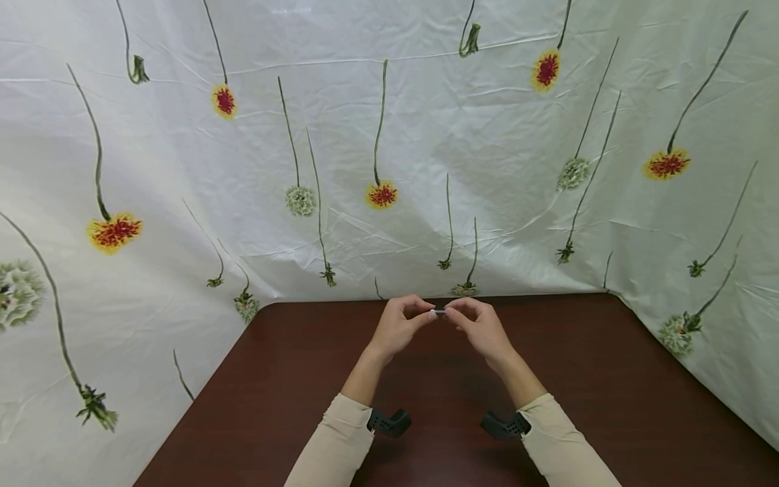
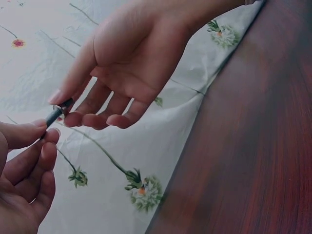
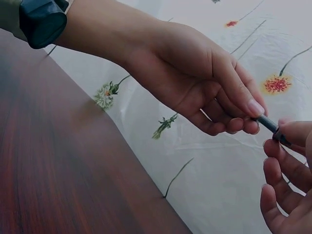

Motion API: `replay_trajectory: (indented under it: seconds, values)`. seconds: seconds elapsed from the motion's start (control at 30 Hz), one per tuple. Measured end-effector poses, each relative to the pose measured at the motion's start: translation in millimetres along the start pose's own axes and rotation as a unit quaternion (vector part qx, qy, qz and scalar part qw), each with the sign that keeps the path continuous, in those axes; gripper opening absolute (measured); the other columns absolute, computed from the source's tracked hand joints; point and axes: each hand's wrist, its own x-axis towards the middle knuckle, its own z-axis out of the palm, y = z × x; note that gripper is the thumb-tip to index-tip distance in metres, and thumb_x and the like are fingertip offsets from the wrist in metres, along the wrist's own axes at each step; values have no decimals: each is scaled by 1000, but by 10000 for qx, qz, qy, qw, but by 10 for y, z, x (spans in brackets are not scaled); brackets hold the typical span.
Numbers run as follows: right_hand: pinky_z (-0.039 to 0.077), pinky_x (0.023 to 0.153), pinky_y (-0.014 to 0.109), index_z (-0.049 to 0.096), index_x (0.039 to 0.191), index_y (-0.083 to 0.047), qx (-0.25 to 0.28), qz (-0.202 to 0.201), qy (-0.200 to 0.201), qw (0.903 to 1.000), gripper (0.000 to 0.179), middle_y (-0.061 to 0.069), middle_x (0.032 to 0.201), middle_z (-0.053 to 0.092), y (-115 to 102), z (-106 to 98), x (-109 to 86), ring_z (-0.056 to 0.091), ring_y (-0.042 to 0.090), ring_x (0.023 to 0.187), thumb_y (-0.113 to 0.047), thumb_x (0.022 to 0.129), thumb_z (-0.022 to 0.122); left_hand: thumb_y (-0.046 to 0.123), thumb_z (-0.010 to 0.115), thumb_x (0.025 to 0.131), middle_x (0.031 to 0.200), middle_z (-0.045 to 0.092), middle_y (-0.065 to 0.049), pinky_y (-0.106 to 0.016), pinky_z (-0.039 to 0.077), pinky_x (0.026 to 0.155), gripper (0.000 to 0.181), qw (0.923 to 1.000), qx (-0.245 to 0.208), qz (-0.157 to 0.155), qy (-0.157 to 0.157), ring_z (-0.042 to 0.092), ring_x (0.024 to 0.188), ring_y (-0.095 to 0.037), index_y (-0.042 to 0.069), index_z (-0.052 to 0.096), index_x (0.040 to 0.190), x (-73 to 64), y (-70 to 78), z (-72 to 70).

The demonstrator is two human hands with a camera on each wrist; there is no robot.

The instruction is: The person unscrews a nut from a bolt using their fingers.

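Head view, and beyond the dark surface (image 1: 292, 368) hangs a flowered cloth (image 1: 341, 135); no, look lower: the left hand (image 1: 397, 329) and right hand (image 1: 485, 329) each pinch one end of a small bolt (image 3: 267, 123) between them. Left takes the threads, right the thicker dark end, an opposed grip that probably keeps it steady.

Flower-printed fabric (image 1: 341, 135) behind a dark-red tabletop (image 1: 438, 379) shows a screened-off workspace, its kind unclear.
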Motion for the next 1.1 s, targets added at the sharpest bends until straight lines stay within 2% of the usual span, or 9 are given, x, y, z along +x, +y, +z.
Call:
replay_trajectory:
  seconds: [0.17, 0.3, 0.47, 0.57, 0.67, 0.8, 0.97, 1.1]
  values:
    - [51, 87, 40, 71, 115, 2, 85, -241, -9, 9997, 19, 13, 114, 68, -6, -6, -4, 64, 27, 103, -3, 96, 73, 7, 74, 97, 104, 74, -17, -37, 54, 81, 16, 10000, -72, 22, -21, 68, 92, -21, -4, 75, 109, -4, -15, -2]
    - [51, 88, 40, 69, 122, 0, 120, -142, -31, 9998, 27, 15, 121, 66, -7, -23, -5, 64, 29, 109, -6, 97, 74, 7, 74, 97, 102, 75, -14, -36, 54, 80, 15, 10000, -63, 42, 10, 69, 91, -21, -4, 75, 108, 2, -14, 3]
    - [52, 89, 48, 69, 122, 1, -25, 101, -107, 9999, 28, 14, 110, 70, 13, -25, 5, 65, 35, 104, -19, 103, 68, 7, 74, 97, 101, 76, -9, -37, 54, 80, 12, 10000, -41, -9, 35, 69, 92, -20, 1, 76, 106, 10, -12, 7]
    - [52, 89, 52, 71, 117, 3, -5, 60, -126, 9999, 25, 15, 104, 72, 25, -20, 14, 66, 36, 100, -17, 104, 67, 7, 75, 96, 100, 76, -7, -37, 55, 80, 11, 10000, 7, -17, 53, 70, 92, -20, 2, 77, 106, 11, -13, 5]
    - [52, 88, 47, 72, 116, 1, -5, -53, -94, 9999, 18, 14, 109, 71, 29, -26, 9, 66, 32, 103, -9, 100, 71, 6, 75, 96, 101, 76, -6, -38, 54, 81, 11, 10000, 26, -43, 60, 69, 92, -20, 2, 77, 106, 11, -21, 2]
    - [51, 85, 39, 72, 118, -1, -7, -166, -167, 9997, 24, 15, 118, 68, 23, -45, -2, 65, 33, 108, -3, 95, 75, 6, 74, 97, 101, 76, -7, -37, 54, 81, 11, 9999, -2, -92, 56, 69, 92, -20, 2, 77, 107, 8, -26, -1]
    - [53, 88, 47, 66, 130, -1, -50, -73, -193, 9998, 33, 16, 120, 67, -1, -50, -7, 66, 33, 106, -13, 99, 73, 6, 74, 97, 103, 76, -12, -36, 54, 81, 12, 9999, -59, -69, 44, 69, 93, -21, 0, 76, 107, 11, -15, 4]
    - [53, 90, 52, 70, 122, 3, -73, 89, -41, 9999, 31, 16, 110, 72, 2, -39, 10, 67, 28, 99, -21, 103, 69, 6, 75, 96, 102, 76, -11, -35, 53, 79, 13, 9999, -18, -93, 89, 69, 92, -20, -1, 76, 107, 11, -15, 5]
